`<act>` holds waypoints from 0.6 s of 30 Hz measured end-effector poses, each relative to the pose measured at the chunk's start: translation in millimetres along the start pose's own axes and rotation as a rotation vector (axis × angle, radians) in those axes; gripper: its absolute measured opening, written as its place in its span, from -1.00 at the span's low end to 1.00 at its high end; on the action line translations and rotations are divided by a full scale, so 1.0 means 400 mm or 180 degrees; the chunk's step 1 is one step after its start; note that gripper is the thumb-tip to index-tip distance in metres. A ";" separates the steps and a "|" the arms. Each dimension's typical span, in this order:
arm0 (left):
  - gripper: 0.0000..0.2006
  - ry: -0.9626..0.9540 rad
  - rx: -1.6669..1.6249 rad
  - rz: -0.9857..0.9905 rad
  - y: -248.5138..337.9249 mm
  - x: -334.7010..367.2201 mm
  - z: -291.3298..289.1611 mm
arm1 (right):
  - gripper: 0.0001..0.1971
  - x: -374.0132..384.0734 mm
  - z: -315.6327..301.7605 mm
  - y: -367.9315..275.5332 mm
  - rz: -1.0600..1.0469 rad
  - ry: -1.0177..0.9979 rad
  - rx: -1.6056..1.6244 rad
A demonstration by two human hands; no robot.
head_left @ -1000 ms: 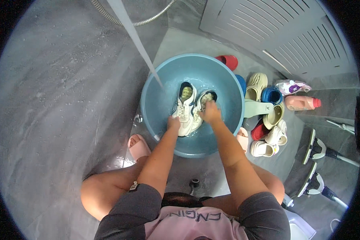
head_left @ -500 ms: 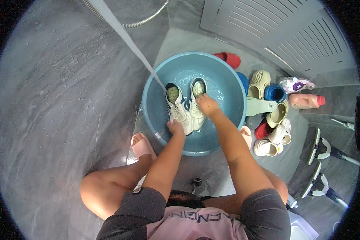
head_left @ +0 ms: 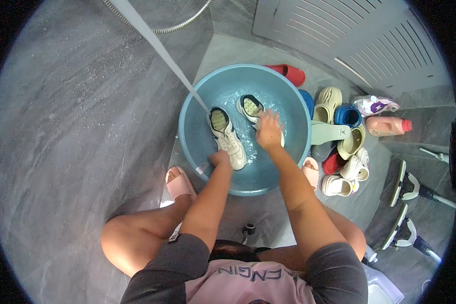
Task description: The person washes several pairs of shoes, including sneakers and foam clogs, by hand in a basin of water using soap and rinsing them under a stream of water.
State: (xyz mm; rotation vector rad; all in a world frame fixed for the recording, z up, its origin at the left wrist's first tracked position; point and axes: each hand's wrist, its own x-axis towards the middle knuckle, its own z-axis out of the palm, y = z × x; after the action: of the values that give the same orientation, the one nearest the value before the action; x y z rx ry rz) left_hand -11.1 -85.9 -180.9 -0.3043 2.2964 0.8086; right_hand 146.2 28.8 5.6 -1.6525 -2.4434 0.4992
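Centrally in the frame, the right hand [head_left: 269, 130] is open, its fingers spread over a white lace-up sneaker with dark trim [head_left: 252, 109], hiding much of its front. Just left of centre, the left hand [head_left: 220, 158] is curled at the outer edge of a second, matching white sneaker [head_left: 231, 144]; whether it grips the shoe I cannot tell. Both sneakers sit apart, openings toward the top of the frame, in a round blue plastic basin [head_left: 289, 157] with shallow water. From the upper left, a thin grey stream of water [head_left: 162, 53] slants into the basin. Right of the basin lie a cream clog [head_left: 328, 101], a blue clog [head_left: 348, 115] and a pink bottle with a red cap [head_left: 385, 125].
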 end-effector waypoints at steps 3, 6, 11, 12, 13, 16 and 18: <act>-0.23 -0.0348 0.0945 0.0892 0.040 -0.169 -0.005 | -0.30 -0.084 0.044 0.125 0.1885 -0.0082 0.0073; -0.13 -0.0633 0.1468 0.1707 0.124 -0.219 -0.091 | -0.18 -0.143 0.099 0.162 0.1907 -0.0656 0.0119; -0.05 -0.0482 0.1699 0.1813 0.188 -0.152 -0.172 | -0.21 -0.153 0.122 0.121 0.1458 -0.0819 0.0523; -0.06 -0.0496 0.1782 0.1738 0.187 -0.144 -0.176 | -0.21 -0.162 0.128 0.107 0.1194 -0.0848 0.0489; -0.06 -0.0489 0.1777 0.1739 0.184 -0.127 -0.180 | -0.20 -0.164 0.133 0.092 0.0916 -0.0865 0.0463; -0.04 -0.1095 0.2108 0.1985 0.170 -0.081 -0.179 | -0.22 -0.159 0.137 0.088 0.0811 -0.0735 0.0719; -0.05 -0.1656 0.1263 0.2039 0.139 -0.066 -0.159 | -0.25 -0.149 0.137 0.098 0.0643 -0.0688 0.0821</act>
State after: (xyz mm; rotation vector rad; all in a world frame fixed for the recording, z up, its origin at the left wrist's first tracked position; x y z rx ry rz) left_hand -47.7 -82.5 -100.5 0.7670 1.9807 0.6009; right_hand 186.3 -23.3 -55.8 -1.8216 -2.2378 1.0242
